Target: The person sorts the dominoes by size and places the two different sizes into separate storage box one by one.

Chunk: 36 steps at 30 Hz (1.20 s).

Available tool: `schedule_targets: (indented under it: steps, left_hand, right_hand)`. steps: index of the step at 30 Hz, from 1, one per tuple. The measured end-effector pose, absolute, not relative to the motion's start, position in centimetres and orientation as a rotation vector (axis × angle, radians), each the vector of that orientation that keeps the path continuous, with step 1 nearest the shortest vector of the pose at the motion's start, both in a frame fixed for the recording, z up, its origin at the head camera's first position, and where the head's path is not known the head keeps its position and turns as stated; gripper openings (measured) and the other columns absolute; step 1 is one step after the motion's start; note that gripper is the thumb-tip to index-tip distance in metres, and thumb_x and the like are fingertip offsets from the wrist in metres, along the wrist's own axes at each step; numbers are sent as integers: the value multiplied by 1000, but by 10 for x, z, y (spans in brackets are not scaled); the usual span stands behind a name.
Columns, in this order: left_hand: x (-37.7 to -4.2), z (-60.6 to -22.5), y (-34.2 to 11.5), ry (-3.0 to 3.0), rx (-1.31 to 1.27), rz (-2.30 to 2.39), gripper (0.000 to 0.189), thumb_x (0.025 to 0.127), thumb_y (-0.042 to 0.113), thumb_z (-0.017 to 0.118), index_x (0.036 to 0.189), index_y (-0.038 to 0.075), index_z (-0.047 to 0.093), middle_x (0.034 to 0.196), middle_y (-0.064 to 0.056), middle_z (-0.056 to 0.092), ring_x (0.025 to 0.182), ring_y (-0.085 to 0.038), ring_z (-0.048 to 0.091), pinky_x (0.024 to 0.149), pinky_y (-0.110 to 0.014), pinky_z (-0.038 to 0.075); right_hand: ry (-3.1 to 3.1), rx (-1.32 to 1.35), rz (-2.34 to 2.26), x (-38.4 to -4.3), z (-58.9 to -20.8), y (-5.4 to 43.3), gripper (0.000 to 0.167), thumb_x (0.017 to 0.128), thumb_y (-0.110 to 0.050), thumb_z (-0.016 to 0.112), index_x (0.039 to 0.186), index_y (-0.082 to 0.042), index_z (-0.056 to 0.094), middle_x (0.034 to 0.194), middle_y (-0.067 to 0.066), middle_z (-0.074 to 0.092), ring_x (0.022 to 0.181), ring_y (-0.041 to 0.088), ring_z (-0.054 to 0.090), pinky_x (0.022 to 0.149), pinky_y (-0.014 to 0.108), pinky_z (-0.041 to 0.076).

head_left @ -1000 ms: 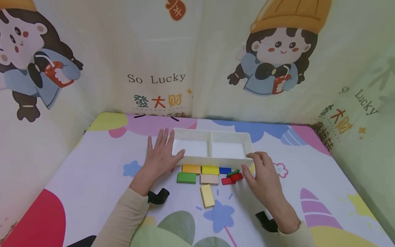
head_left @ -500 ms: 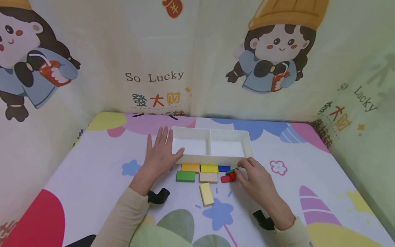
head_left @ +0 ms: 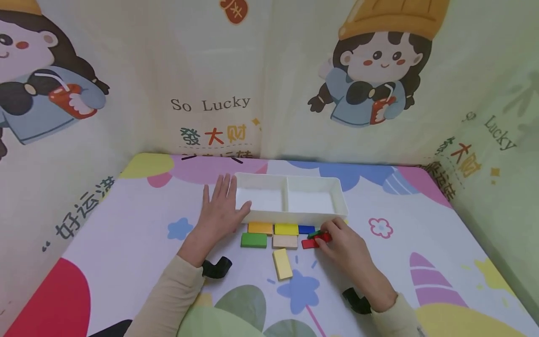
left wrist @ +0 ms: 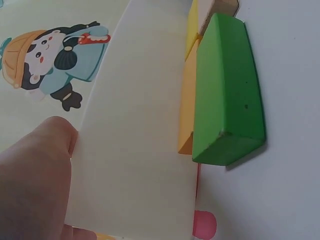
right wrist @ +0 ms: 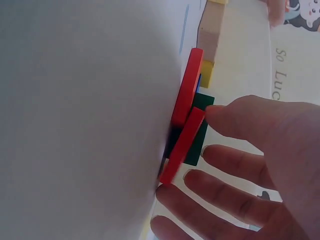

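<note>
A white two-compartment tray (head_left: 287, 217) stands on the table, and no blocks show inside it. My left hand (head_left: 220, 210) rests against the tray's left end, fingers spread and thumb over the front rim. At the tray's front right, my right hand (head_left: 349, 243) pinches a small red block (right wrist: 182, 147) between thumb and fingers. Another red block (head_left: 309, 244) lies beside it, and a dark green block (right wrist: 202, 131) sits behind, tilted. Along the tray's front wall lie orange (head_left: 260, 228), yellow (head_left: 286, 229) and blue (head_left: 306, 230) blocks.
In front of that row are a green block (head_left: 254, 240) and a beige block (head_left: 285, 241). A pale yellow block (head_left: 282, 264) lies closer to me. A patterned cloth (head_left: 210, 70) hangs behind the table. Black wrist-camera mounts (head_left: 216, 267) sit below both hands.
My right hand has moved left and down from the tray's right corner to the red blocks, and its fingers have closed round one. My left hand stays at the tray's left end.
</note>
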<state>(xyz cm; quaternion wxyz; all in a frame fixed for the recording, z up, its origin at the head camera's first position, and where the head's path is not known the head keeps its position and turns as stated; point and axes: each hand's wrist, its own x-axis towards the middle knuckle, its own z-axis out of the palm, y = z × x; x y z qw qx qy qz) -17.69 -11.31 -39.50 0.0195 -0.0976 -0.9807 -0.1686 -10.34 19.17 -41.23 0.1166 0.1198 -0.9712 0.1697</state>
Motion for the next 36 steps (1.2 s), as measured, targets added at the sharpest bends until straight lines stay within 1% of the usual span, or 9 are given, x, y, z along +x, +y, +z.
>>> schedule_targets:
  steps: [3,6,9,13,16,23,29,34,36]
  left_hand:
    - [-179,-396,-114,-3039,-302,-519,85,98,53,41,159,2,9,167,-18,7,155,-35,0,120,-65,-3]
    - [-182,-396,-113,-3032,-307,-519,85,98,53,41,159,2,9,167,-18,7,155,-35,1,120,-65,-3]
    - [-183,-395,-114,-3024,-306,-528,85,98,52,42,159,3,9,167,-18,8,155,-35,1,120,-65,-2]
    - [-182,-396,-114,-3039,-302,-540,86,98,53,42,159,3,8,167,-18,6,155,-35,0,120,-65,-3]
    - [-182,-396,-115,-3045,-302,-537,85,98,53,42,159,3,9,167,-17,6,156,-35,0,120,-65,-3]
    - [-182,-393,-114,-3035,-308,-546,85,98,52,42,159,3,9,167,-18,8,155,-35,1,120,-65,-2]
    - [-182,-392,-114,-3036,-307,-521,85,98,52,42,159,2,9,167,-18,8,155,-35,1,120,-65,-1]
    - [-182,-391,-114,-3036,-307,-536,85,98,51,44,159,2,10,167,-18,9,155,-35,2,120,-65,-1]
    - [-181,-391,-114,-3032,-306,-543,85,98,52,44,159,2,10,167,-18,9,155,-35,3,120,-65,-1]
  right_hand:
    - [-2845,346,492,-105,-412,191,29,75,-19,86,93,-11,65,90,3,54,71,11,50,58,24,48]
    - [-2845,343,478,-107,-411,191,31,73,-21,88,91,-12,64,89,2,52,71,11,49,58,24,48]
    - [-2859,340,480,-107,-410,189,32,72,-20,88,92,-12,64,91,2,53,74,11,51,63,25,53]
    - [-2905,325,486,-106,-407,190,30,72,-16,87,93,-12,65,98,4,57,79,14,57,70,30,59]
    - [-2933,333,484,-106,-402,195,30,73,-14,85,95,-11,66,103,6,59,83,16,60,73,34,60]
    - [-2943,469,482,-105,-391,208,27,75,-9,81,99,-11,69,106,1,61,88,14,59,75,33,59]
    - [-2919,539,519,-103,-383,210,28,76,-8,81,101,-11,70,110,1,62,96,16,60,80,34,60]
    - [-2818,604,535,-104,-376,211,26,74,-9,83,97,-12,70,107,-2,62,92,12,59,77,32,60]
    - [-2786,629,540,-105,-373,212,26,75,-9,84,96,-12,71,106,-1,62,91,12,60,77,33,60]
